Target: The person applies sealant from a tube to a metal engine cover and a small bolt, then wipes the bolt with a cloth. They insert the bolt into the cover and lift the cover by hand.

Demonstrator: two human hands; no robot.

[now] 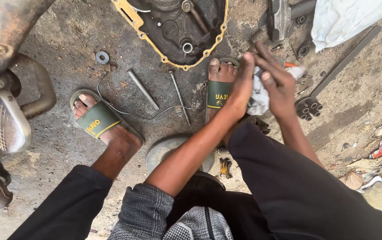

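My left hand (240, 85) and my right hand (278, 83) press together around a crumpled white rag (259, 97), held above my right foot. The rag is pinched between both palms, with most of it hidden by the fingers. Both feet wear green slide sandals (96, 120) on the oily ground. I am crouched, with my knees in dark trousers at the bottom of the view.
A dark engine cover with a yellow gasket rim (178, 26) lies ahead. Two long bolts (143, 89), a washer (102, 57), a wire and a round metal disc (168, 150) lie between my feet. A motorcycle footrest and pipe (4, 120) stand at left. Sockets (309, 109), a flat bar and litter lie at right.
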